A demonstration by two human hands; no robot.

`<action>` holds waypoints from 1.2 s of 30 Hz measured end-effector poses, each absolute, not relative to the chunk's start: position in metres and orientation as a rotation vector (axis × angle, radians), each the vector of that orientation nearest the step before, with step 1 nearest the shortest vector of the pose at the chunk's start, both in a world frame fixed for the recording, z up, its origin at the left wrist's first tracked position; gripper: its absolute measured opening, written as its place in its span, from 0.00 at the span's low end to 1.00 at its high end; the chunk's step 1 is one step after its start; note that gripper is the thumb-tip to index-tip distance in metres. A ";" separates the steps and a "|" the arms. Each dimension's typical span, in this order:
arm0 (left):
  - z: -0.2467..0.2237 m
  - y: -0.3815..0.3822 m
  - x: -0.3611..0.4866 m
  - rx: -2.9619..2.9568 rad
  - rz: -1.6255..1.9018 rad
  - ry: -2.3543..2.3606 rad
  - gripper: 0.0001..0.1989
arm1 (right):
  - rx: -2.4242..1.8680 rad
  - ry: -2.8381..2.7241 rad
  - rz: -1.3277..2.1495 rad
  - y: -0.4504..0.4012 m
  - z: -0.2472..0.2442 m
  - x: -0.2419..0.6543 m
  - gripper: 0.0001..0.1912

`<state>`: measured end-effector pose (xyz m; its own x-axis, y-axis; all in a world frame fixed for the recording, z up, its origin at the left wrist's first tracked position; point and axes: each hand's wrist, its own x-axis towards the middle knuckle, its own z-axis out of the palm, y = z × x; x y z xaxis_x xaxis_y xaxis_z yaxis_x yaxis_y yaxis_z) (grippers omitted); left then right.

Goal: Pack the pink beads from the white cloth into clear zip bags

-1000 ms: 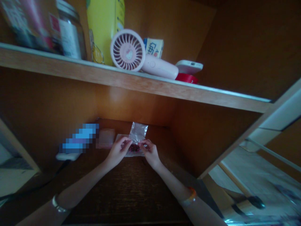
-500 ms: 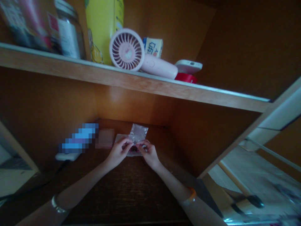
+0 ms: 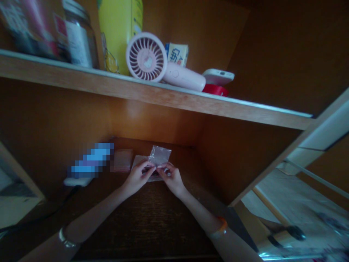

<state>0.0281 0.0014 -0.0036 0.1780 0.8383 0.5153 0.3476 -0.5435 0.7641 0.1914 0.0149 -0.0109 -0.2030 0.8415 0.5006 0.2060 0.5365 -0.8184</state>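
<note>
A small clear plastic bag (image 3: 160, 155) stands up from between my fingertips, its near edge pinched from both sides. My left hand (image 3: 140, 174) is closed on the bag's left part, thumb against fingers. On the right part, my right hand (image 3: 171, 177) pinches with thumb and forefinger, close to the left thumb. Beneath the hands lies another clear bag (image 3: 155, 178) with small dark bits in it, too small to name, partly covered by the fingers. A stack of flat clear bags (image 3: 122, 161) lies to the left of my left hand.
A lit, blurred-out screen (image 3: 92, 160) leans by the left wall on a white block (image 3: 77, 181) with a black cable. Overhead, a shelf edge (image 3: 152, 92) crosses the view, bearing a pink hand fan (image 3: 147, 57), a jar (image 3: 79, 36) and a red round item (image 3: 215, 90).
The upright bag has sunk slightly and tilted a little toward me. My two thumbs have come closer together at its edge.
</note>
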 end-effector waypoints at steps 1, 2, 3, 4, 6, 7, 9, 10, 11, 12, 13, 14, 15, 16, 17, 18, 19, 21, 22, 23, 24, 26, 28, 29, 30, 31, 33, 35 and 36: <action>-0.003 0.001 0.028 1.986 1.343 1.115 0.08 | -0.886 -1.711 0.746 0.014 -0.010 0.191 0.06; -0.003 0.001 0.028 1.993 1.341 1.115 0.08 | -0.886 -1.711 0.746 0.014 -0.010 0.191 0.06; -0.003 0.000 0.028 2.000 1.343 1.116 0.08 | -0.886 -1.711 0.746 0.013 -0.009 0.191 0.06; -0.002 0.000 0.028 2.006 1.349 1.119 0.08 | -0.886 -1.710 0.747 0.013 -0.009 0.191 0.06; -0.002 -0.001 0.029 2.019 1.362 1.130 0.08 | -0.890 -1.705 0.747 0.012 -0.009 0.191 0.06; -0.002 -0.001 0.029 2.026 1.368 1.138 0.08 | -0.895 -1.704 0.743 0.012 -0.009 0.190 0.06; -0.002 0.000 0.029 2.041 1.386 1.153 0.09 | -0.903 -1.708 0.730 0.012 -0.009 0.190 0.06; -0.003 0.000 0.029 2.047 1.396 1.158 0.09 | -0.907 -1.712 0.726 0.012 -0.009 0.190 0.07; -0.003 0.000 0.028 2.049 1.404 1.164 0.08 | -0.913 -1.714 0.723 0.012 -0.009 0.190 0.07; -0.003 0.001 0.028 2.045 1.409 1.172 0.08 | -0.920 -1.713 0.724 0.012 -0.008 0.189 0.07; -0.003 0.001 0.028 2.036 1.408 1.179 0.08 | -0.928 -1.708 0.728 0.012 -0.008 0.189 0.07; -0.003 0.001 0.028 2.025 1.404 1.184 0.08 | -0.936 -1.698 0.736 0.012 -0.008 0.189 0.08; -0.003 0.001 0.028 2.013 1.400 1.186 0.08 | -0.942 -1.687 0.744 0.012 -0.008 0.189 0.08; -0.003 0.001 0.028 2.002 1.397 1.186 0.08 | -0.945 -1.679 0.751 0.012 -0.008 0.190 0.08; -0.003 0.001 0.028 1.994 1.395 1.182 0.08 | -0.946 -1.676 0.755 0.012 -0.009 0.190 0.08; -0.003 0.001 0.028 1.989 1.392 1.173 0.08 | -0.945 -1.679 0.758 0.013 -0.009 0.190 0.08; -0.003 0.001 0.028 1.984 1.390 1.164 0.08 | -0.942 -1.683 0.758 0.013 -0.010 0.190 0.08; -0.003 0.001 0.028 1.972 1.391 1.144 0.07 | -0.936 -1.694 0.753 0.014 -0.011 0.190 0.08; -0.004 0.001 0.028 1.968 1.393 1.131 0.07 | -0.933 -1.698 0.749 0.015 -0.012 0.191 0.07; -0.004 0.001 0.028 1.963 1.394 1.120 0.07 | -0.930 -1.700 0.745 0.015 -0.012 0.191 0.07; -0.004 0.001 0.028 1.961 1.396 1.114 0.07 | -0.928 -1.700 0.739 0.015 -0.012 0.191 0.07; -0.005 0.001 0.028 1.961 1.391 1.112 0.07 | -0.922 -1.702 0.733 0.014 -0.012 0.191 0.07; -0.005 0.002 0.027 1.963 1.388 1.127 0.07 | -0.915 -1.700 0.742 0.013 -0.010 0.191 0.07; -0.005 0.002 0.027 1.963 1.394 1.138 0.08 | -0.913 -1.693 0.751 0.013 -0.009 0.191 0.07; -0.006 0.002 0.027 1.964 1.401 1.148 0.08 | -0.914 -1.682 0.761 0.012 -0.008 0.190 0.07; -0.006 0.003 0.027 1.962 1.410 1.158 0.08 | -0.919 -1.669 0.770 0.012 -0.008 0.190 0.07; -0.006 0.003 0.027 1.952 1.432 1.170 0.08 | -0.944 -1.637 0.776 0.012 -0.007 0.190 0.08; -0.007 0.003 0.027 1.934 1.446 1.165 0.08 | -0.978 -1.614 0.772 0.012 -0.007 0.190 0.08; -0.007 0.003 0.027 1.924 1.446 1.160 0.08 | -0.991 -1.610 0.774 0.012 -0.007 0.191 0.09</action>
<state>0.0265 0.0033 -0.0067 0.0890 0.8366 0.5405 0.3464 -0.5348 0.7707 0.1906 0.0124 -0.0071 -0.1126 0.8934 0.4349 0.2189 0.4492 -0.8662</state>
